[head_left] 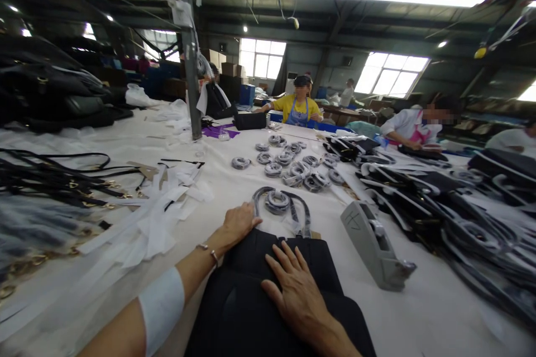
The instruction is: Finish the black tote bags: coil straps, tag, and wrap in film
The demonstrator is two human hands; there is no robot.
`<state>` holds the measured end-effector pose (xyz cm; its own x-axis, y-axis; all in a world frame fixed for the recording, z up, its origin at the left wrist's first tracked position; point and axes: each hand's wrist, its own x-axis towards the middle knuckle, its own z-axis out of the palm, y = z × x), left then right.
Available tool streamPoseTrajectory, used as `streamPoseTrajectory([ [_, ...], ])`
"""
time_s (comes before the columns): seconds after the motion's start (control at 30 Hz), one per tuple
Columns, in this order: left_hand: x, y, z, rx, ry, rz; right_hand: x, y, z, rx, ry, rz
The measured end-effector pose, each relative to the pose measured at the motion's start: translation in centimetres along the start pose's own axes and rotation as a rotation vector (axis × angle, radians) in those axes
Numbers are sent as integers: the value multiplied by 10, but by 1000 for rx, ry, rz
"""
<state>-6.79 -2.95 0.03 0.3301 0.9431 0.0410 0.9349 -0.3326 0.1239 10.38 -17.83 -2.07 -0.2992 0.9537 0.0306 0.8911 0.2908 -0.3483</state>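
Note:
A black handbag lies flat on the white table right in front of me. My right hand rests flat on the bag's top, fingers stretched out. My left hand sits at the bag's upper left corner, fingers curled over its edge next to the wrapped bag handle. A coiled grey strap lies inside the handle's loop, just beyond my left hand.
A grey tape dispenser stands right of the bag. Several coiled straps lie mid-table. White paper strips and black straps spread left, wrapped bags pile up right. A metal pole rises behind; other people work at the far side.

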Motion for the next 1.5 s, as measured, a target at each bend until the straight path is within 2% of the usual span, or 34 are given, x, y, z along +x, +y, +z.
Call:
streamPoseTrajectory([
  [0.1, 39, 15, -14, 7, 90, 88, 1, 1, 1, -1, -8, 13],
  [0.17, 66, 30, -16, 6, 101, 172, 1, 2, 2, -3, -13, 9],
  [0.33, 121, 58, 5, 13, 2, 288, 3, 9, 12, -9, -36, -13],
  [0.53, 177, 69, 27, 22, -90, 228, 4, 12, 19, 63, -8, -3],
  [0.67, 193, 78, 30, 7, -99, 168, 8, 9, 10, 80, -21, 45],
  [0.83, 177, 75, 20, -68, -61, 173, 11, 7, 4, 42, -27, 47],
  [0.97, 149, 42, 1, -137, -13, 198, 11, 7, 3, 14, 0, 26],
  [1.03, 126, 16, -8, -148, -29, 179, 11, 7, 3, 0, 15, 23],
  [1.13, 78, -24, -19, -157, -106, 169, 10, 8, 4, -26, 40, 12],
  [1.23, 25, -50, -23, -184, -198, 196, 10, 8, 6, -70, 48, -10],
  [1.3, -3, -57, -21, -207, -230, 213, 10, 10, 6, -102, 47, -22],
  [1.37, -22, -57, -17, -216, -229, 205, 10, 11, 7, -120, 44, -36],
  [1.5, -31, -47, -9, -156, -199, 120, 10, 13, 7, -124, 21, -55],
])
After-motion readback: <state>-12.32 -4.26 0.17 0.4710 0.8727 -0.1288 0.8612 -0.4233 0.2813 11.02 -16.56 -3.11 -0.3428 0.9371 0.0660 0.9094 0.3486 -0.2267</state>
